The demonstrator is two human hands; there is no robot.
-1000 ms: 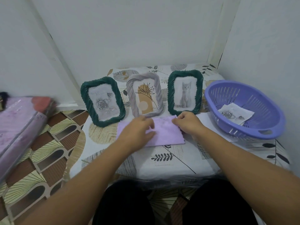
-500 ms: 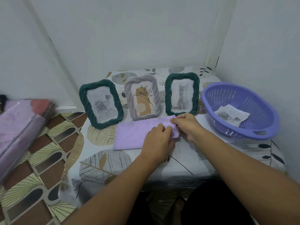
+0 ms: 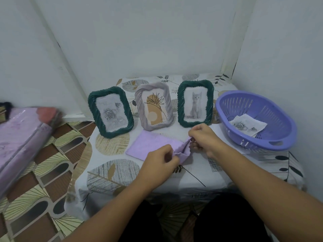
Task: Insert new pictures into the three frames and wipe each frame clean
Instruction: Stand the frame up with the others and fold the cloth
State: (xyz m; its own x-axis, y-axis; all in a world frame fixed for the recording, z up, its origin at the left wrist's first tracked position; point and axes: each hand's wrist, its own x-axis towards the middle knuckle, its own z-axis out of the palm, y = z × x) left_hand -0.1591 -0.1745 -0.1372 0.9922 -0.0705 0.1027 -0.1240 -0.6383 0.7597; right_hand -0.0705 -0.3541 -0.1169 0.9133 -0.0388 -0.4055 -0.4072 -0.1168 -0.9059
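Three frames stand upright in a row on the small table: a dark green frame [image 3: 110, 111] with a grey rose picture at the left, a lilac-grey frame [image 3: 154, 106] with a line-drawn plant in the middle, and a second dark green frame [image 3: 195, 103] with a kitten picture at the right. A purple cloth [image 3: 150, 144] lies flat in front of them. My left hand [image 3: 160, 160] pinches the cloth's near right corner. My right hand [image 3: 203, 138] pinches the far right corner, and that end is lifted and crumpled between both hands.
A purple plastic basket [image 3: 279, 137] at the table's right holds a loose paper with a rose print [image 3: 248, 125]. The table [image 3: 111, 172] wears a leaf-patterned cover and stands in a corner of white walls. A plastic-wrapped purple bundle [image 3: 21, 137] lies on the patterned floor at left.
My left hand slid from the cloth's left part to its right end. Both hands now pinch the right edge and have raised it off the table.
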